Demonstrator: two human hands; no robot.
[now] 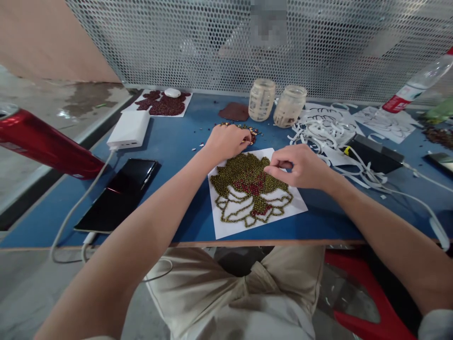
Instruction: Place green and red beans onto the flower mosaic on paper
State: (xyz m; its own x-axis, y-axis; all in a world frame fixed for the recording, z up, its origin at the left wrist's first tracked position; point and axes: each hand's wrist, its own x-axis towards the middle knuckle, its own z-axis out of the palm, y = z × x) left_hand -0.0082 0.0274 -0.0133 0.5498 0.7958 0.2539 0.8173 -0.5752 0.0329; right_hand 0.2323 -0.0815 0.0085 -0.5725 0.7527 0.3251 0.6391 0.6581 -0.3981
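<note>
From the lap, the bean mosaic (249, 189) lies on the blue counter (177, 141), the right hand (300, 166) over its top edge with fingers pinched together, the left hand (226, 140) curled shut by the loose beans (244, 128) just beyond.

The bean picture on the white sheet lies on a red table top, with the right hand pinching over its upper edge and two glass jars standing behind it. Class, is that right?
Not quite: the head view shows the table top is blue, not red. The rest holds: the bean picture lies on its white sheet, the right hand pinches over its upper edge, and two glass jars stand behind it.
</note>
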